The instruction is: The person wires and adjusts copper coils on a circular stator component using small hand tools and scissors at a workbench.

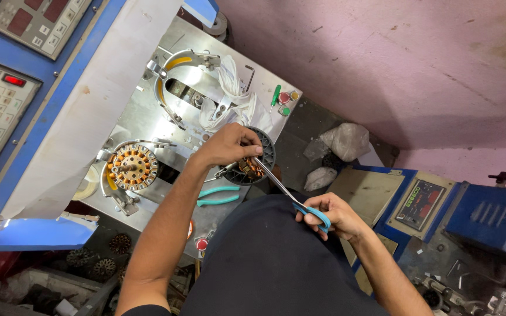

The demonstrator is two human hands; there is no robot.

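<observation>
Scissors (300, 202), one pair, blue-handled, gripped by right hand (332, 215); left hand (232, 143) grasps one copper-wound stator (252, 165) at centre frame. Second stator (131, 167) left; teal pliers (218, 196) below.

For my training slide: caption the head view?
Left hand steadies a copper-wound stator while right hand works blue-handled scissors at it.
</observation>
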